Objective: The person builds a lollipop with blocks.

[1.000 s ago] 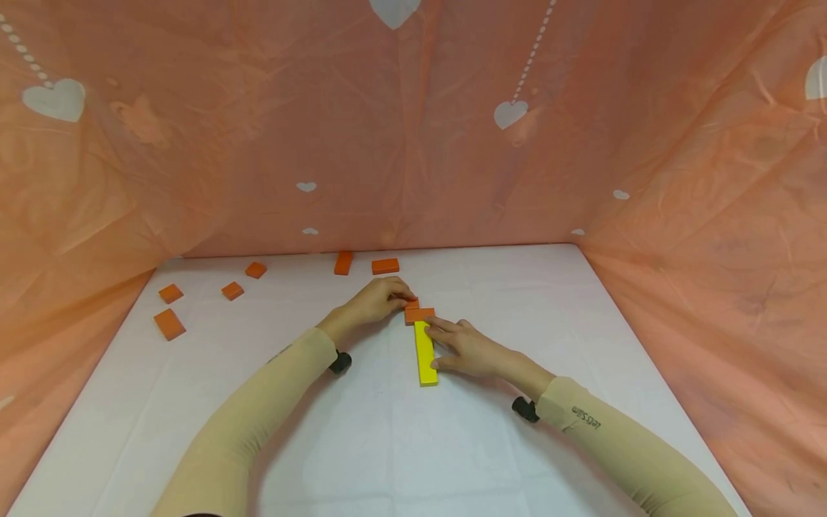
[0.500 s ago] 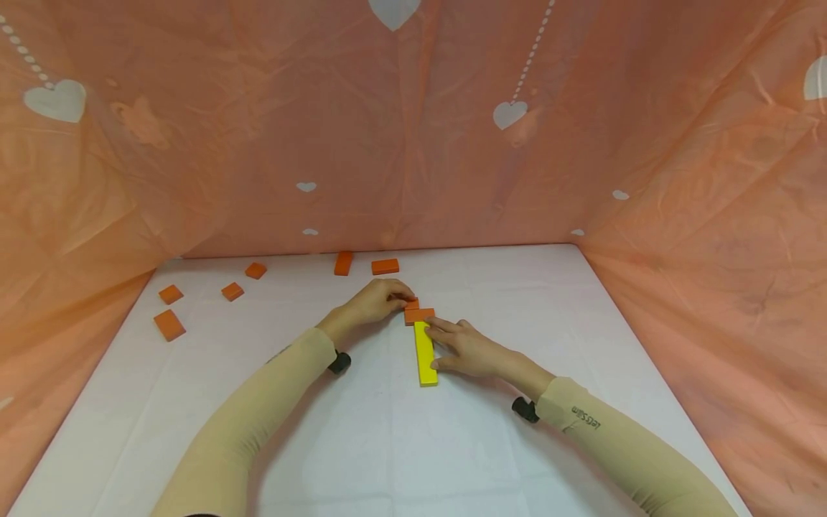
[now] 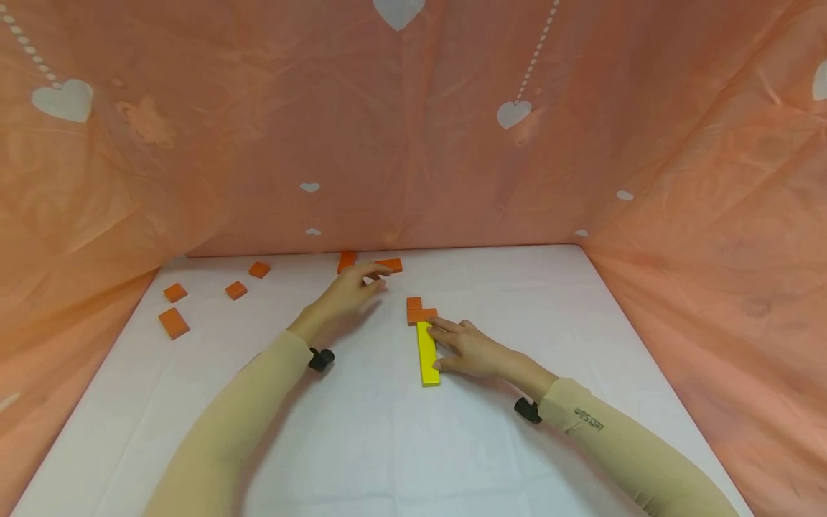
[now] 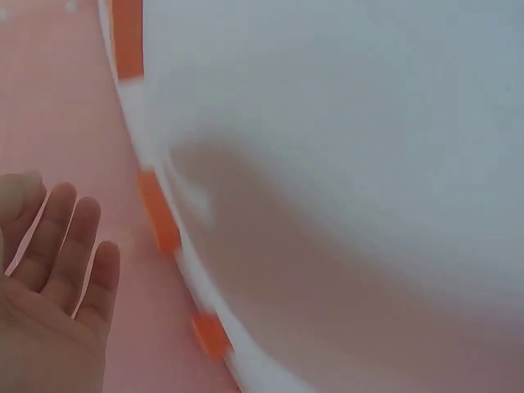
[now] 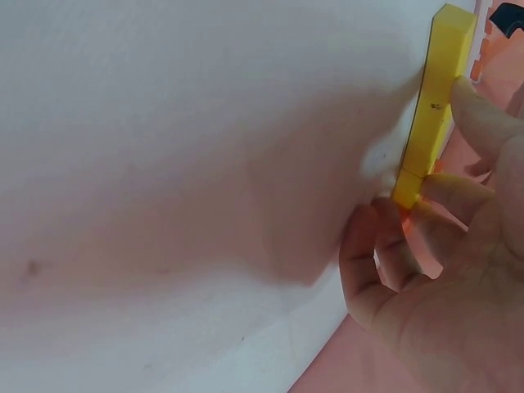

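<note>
Head view: both arms reach forward over the white desk (image 3: 362, 445) in beige sleeves (image 3: 226, 413). The left arm runs far out, its left hand (image 3: 345, 294) lying back upward, wrist fairly straight, fingers pointing to the right and slightly bent. Thumb and forefinger are parted, holding nothing. The forefinger overlaps one far block (image 3: 395, 265) at the back edge; whether it touches, I cannot tell. Another orange block (image 3: 347, 259) sits just behind that hand.

From the right, the other arm angles inward. The right hand (image 3: 470, 350) is low beside the yellow bar (image 3: 428, 353), fingers fairly straight and spread, thumb against the bar's near right side, forefinger by its far end. The bar lies lengthwise on the desk, its far end meeting a crosswise block (image 3: 422, 316); behind that, touching, is a small block (image 3: 414, 303). Four loose blocks (image 3: 174, 323) lie at the left.

Left wrist view: the left palm faces the camera at the left edge, fingers parted and released. Three blurred orange blocks show along the desk's edge.

Right wrist view: thumb and forefinger rest along one side of the bar, without wrapping it; the remaining fingers bend gently around its far end.
</note>
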`<control>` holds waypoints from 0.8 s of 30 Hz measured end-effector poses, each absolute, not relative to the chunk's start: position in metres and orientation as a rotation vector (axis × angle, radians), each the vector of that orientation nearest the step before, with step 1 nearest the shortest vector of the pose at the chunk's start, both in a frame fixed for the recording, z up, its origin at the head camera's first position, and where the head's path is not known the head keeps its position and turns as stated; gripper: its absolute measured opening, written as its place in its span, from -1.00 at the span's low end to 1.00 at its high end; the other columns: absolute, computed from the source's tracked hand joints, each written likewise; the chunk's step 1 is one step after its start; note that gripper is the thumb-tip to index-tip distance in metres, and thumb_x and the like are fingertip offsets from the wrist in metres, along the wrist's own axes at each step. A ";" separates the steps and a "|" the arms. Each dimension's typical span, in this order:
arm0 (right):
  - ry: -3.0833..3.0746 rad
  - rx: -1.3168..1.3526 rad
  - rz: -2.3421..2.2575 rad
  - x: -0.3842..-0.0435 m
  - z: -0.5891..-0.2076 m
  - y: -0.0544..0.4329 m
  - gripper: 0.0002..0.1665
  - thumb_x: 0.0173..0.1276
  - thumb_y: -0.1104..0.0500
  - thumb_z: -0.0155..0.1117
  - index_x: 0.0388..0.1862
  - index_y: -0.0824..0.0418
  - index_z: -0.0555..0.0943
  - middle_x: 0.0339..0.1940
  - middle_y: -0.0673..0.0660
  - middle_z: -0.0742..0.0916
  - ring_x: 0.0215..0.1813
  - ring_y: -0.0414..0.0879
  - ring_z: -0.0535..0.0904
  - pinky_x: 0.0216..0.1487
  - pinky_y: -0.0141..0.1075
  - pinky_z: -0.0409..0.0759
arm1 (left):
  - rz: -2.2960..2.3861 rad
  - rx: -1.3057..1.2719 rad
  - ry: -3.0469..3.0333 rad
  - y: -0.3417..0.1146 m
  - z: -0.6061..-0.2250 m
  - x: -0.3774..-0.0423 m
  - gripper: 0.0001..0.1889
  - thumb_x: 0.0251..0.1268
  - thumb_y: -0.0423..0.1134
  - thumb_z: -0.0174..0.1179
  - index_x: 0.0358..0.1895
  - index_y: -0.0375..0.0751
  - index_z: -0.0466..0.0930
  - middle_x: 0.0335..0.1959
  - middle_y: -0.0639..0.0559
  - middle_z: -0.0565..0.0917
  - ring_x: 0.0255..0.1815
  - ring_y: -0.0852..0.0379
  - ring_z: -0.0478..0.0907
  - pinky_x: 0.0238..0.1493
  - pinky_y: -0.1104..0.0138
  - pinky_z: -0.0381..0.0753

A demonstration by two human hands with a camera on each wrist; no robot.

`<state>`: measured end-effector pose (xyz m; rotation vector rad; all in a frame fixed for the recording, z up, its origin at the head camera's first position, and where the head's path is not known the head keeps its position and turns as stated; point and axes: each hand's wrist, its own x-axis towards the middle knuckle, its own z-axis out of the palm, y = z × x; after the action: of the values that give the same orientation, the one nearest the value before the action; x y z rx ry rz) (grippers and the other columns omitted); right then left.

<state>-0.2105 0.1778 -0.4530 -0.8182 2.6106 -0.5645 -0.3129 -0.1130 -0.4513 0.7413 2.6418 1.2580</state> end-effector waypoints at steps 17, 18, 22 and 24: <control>2.614 -0.819 -0.567 -0.210 -0.454 0.180 -0.14 0.51 -0.10 0.33 0.64 0.21 0.29 0.71 0.15 0.21 0.30 0.12 0.37 0.37 0.00 0.44 | 1.225 0.540 2.989 -0.256 -0.443 -0.308 -0.64 0.56 -0.35 0.12 0.30 -0.43 0.56 0.16 -0.36 0.64 0.10 -0.32 0.58 0.06 -0.10 0.55; 2.613 -0.820 -0.568 -0.210 -0.454 0.180 -0.14 0.51 -0.10 0.33 0.64 0.20 0.29 0.71 0.15 0.21 0.30 0.12 0.37 0.37 0.00 0.44 | 1.207 0.532 3.012 -0.264 -0.443 -0.307 -0.64 0.56 -0.35 0.13 0.29 -0.44 0.56 0.15 -0.38 0.65 0.08 -0.34 0.58 0.05 -0.11 0.55; 2.614 -0.831 -0.567 -0.210 -0.455 0.180 -0.13 0.51 -0.10 0.33 0.64 0.20 0.28 0.71 0.15 0.21 0.29 0.11 0.37 0.35 -0.01 0.45 | 1.152 0.434 3.029 -0.291 -0.440 -0.301 -0.62 0.55 -0.35 0.12 0.33 -0.42 0.54 0.19 -0.43 0.61 0.17 -0.37 0.54 0.04 -0.11 0.54; 2.617 -0.841 -0.565 -0.211 -0.455 0.180 -0.13 0.52 -0.10 0.33 0.64 0.21 0.28 0.71 0.16 0.21 0.29 0.11 0.37 0.34 -0.02 0.45 | 1.128 0.358 3.015 -0.303 -0.438 -0.297 -0.59 0.56 -0.33 0.13 0.36 -0.40 0.52 0.25 -0.44 0.56 0.24 -0.40 0.49 0.08 -0.15 0.54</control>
<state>-0.2107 0.1795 -0.4553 -0.8410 2.6169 -0.5653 -0.2968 -0.3027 -0.4383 0.3581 3.0151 1.1283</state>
